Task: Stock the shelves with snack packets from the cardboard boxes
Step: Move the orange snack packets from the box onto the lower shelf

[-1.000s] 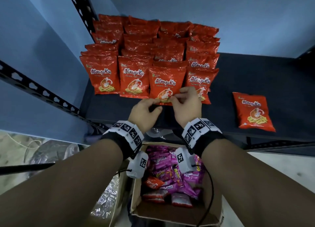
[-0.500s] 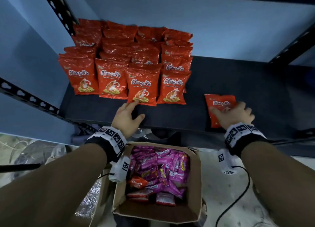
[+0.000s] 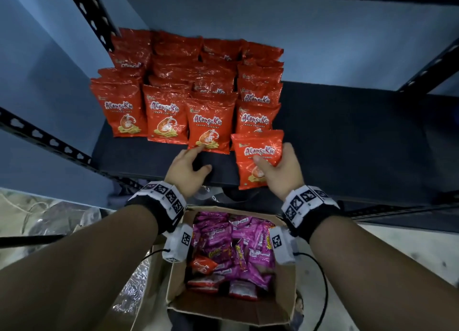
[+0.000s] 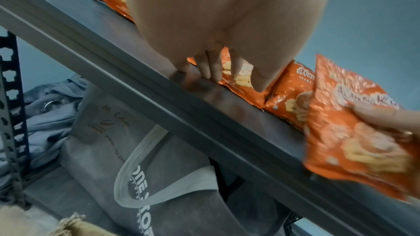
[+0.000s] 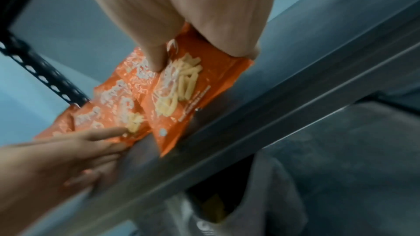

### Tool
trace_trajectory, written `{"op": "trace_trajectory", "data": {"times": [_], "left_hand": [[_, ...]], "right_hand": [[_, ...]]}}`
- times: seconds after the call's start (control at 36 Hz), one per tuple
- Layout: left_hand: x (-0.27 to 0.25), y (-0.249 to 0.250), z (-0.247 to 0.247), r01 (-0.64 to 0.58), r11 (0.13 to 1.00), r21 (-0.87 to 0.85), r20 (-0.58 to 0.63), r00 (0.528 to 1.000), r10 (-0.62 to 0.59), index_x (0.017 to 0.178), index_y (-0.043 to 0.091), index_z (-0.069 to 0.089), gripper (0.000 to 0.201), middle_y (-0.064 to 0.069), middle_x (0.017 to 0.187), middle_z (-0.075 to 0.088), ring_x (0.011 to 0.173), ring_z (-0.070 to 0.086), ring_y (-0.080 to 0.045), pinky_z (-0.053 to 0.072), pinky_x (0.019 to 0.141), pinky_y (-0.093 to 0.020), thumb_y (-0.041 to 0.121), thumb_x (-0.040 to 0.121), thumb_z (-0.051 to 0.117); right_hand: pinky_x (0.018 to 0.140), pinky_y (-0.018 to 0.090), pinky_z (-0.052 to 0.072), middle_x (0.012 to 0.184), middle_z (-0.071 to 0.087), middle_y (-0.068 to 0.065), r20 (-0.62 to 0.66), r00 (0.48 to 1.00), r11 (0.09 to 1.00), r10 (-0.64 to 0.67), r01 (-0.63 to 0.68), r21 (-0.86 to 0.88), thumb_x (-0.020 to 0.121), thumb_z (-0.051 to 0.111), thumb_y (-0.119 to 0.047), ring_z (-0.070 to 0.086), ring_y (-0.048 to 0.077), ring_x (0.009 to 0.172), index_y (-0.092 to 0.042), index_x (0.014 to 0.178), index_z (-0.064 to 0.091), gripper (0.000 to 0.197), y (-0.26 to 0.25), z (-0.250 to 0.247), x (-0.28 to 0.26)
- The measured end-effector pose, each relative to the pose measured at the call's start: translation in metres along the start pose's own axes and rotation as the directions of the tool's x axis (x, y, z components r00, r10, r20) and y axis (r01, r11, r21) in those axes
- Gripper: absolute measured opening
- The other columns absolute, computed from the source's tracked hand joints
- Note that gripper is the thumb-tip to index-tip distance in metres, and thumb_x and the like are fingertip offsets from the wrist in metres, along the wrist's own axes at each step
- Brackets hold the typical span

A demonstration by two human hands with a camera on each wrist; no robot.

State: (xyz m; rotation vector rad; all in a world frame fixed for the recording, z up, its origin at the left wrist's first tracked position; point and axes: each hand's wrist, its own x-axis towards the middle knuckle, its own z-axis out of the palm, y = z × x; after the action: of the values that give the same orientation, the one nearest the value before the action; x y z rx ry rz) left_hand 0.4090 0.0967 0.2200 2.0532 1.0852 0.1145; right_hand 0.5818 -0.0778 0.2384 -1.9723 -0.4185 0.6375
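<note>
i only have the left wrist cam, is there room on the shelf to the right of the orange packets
Observer: Yes. The head view shows the dark shelf bare to the right of four columns of Alang-Ku prawn cracker packets.
Operator: where is the right hand taking its packet
Observer: The right hand grips the held packet in front of the rightmost column, covering the bottom of that column's front packet.
Operator: whats in the box
Observer: The cardboard box under the shelf edge holds mostly pink packets, plus a few red ones.
</note>
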Motion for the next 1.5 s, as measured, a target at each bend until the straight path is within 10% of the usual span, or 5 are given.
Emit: {"op": "trace_trajectory", "data": {"times": [0.19,0.44,0.81,1.03,1.5], "left_hand": [[0.002,0.009,0.004,-0.005,1.000,0.003,-0.036,0.999,0.005,0.151,0.024,0.047,0.066,0.002,0.131,0.052,0.131,0.046,-0.019,0.038,0.112,-0.035,0.040,0.091,0.070],[-0.001,0.048,0.031,-0.068,0.982,-0.179,-0.038,0.997,0.062,0.115,0.024,0.066,0.029,0.011,0.094,0.070,0.086,0.063,0.004,0.047,0.073,-0.010,0.037,0.091,0.074],[0.009,0.059,0.034,0.009,0.909,-0.417,0.164,0.984,0.065,0.150,0.015,0.046,0.052,-0.001,0.142,0.058,0.131,0.054,-0.012,0.040,0.111,-0.024,0.018,0.100,0.062],[-0.015,0.031,0.037,-0.050,0.950,-0.307,0.130,0.987,0.094,0.106,0.029,0.071,0.015,0.012,0.105,0.073,0.103,0.066,-0.002,0.054,0.098,-0.031,0.025,0.092,0.074],[-0.090,-0.104,0.106,0.144,0.989,0.044,0.418,0.896,-0.149,0.086,0.034,0.071,0.012,0.014,0.089,0.074,0.086,0.068,-0.004,0.056,0.083,-0.027,0.033,0.082,0.082]], "right_hand": [[0.093,0.052,0.054,0.104,0.070,-0.005,-0.084,0.994,0.998,-0.068,0.069,0.002,0.070,0.080,-0.062,0.061,0.030,0.111,-0.051,0.100,0.056,0.040,-0.007,0.023,0.035],[0.079,0.025,0.039,0.117,0.054,0.008,-0.204,0.968,0.980,-0.143,0.110,-0.167,0.081,0.082,-0.048,0.050,0.011,0.088,-0.014,0.125,0.055,0.061,-0.009,0.025,0.036],[0.069,0.025,0.053,0.091,0.067,-0.005,-0.273,0.960,0.996,-0.060,0.039,-0.083,0.077,0.086,-0.032,0.065,0.009,0.082,-0.018,0.101,0.055,0.041,0.000,0.022,0.032],[0.078,0.021,0.052,0.110,0.058,-0.002,-0.291,0.955,0.998,-0.064,0.055,-0.037,0.077,0.087,-0.035,0.060,0.004,0.090,-0.024,0.113,0.053,0.051,0.029,0.019,-0.011],[0.076,0.009,0.047,0.077,0.060,-0.016,0.333,0.879,0.849,0.341,-0.136,-0.511,0.082,0.083,-0.040,0.058,0.004,0.075,-0.025,0.085,0.064,0.024,0.186,0.034,-0.104]]}}
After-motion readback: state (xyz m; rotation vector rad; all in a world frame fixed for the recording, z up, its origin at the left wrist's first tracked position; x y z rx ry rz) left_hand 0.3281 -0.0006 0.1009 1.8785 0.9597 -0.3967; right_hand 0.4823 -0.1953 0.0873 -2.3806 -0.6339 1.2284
